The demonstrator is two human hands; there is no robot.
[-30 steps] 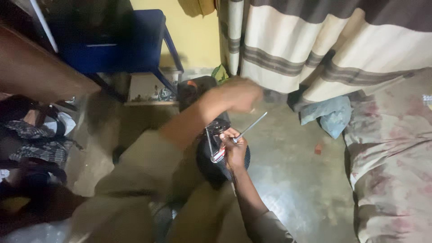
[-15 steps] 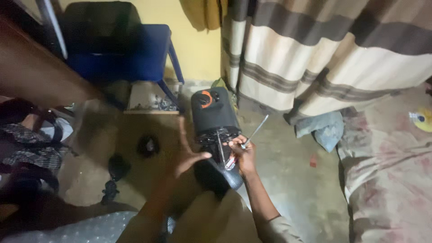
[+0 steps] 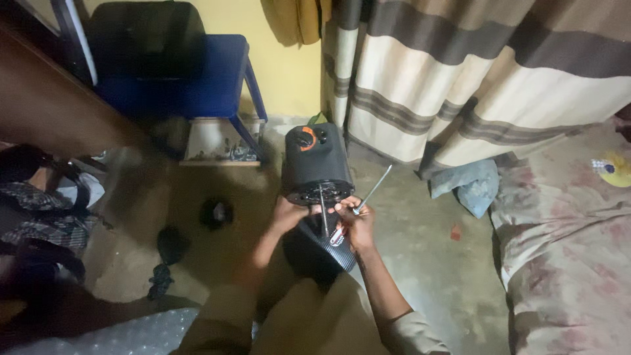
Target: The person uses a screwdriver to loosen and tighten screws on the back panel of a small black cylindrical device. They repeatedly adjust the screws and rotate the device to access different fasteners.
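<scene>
A striped curtain (image 3: 499, 85) hung across the far right, with a stained mattress (image 3: 565, 250) lying below it on the near right. On the far left stood a blue chair (image 3: 190, 72) against the yellow wall, and a shallow tray of small parts (image 3: 220, 146) sat on the floor under its seat.

In the middle of the concrete floor (image 3: 427, 263) stood a black cylindrical speaker (image 3: 317, 161), its orange knob turned to the far side and its near end opened up. A detached black panel (image 3: 322, 246) lay just below that end, toward the person's knees. Judging by this, the casing was already apart, while work on the exposed end was unfinished.

The left hand (image 3: 289, 213) was curled against the speaker's near rim, steadying it. The right hand (image 3: 351, 220) was closed round the handle of a screwdriver (image 3: 373, 190), whose shaft pointed up and to the right, away from the speaker. A thin rod or wire (image 3: 323, 210) stood between the two hands; which fingers held it could not be told.

A crumpled grey cloth (image 3: 470, 184) lay on the right near the curtain hem. Two small dark objects (image 3: 215, 212) sat on the floor to the left, well apart from the hands. Nothing lay between the hands and the speaker.
</scene>
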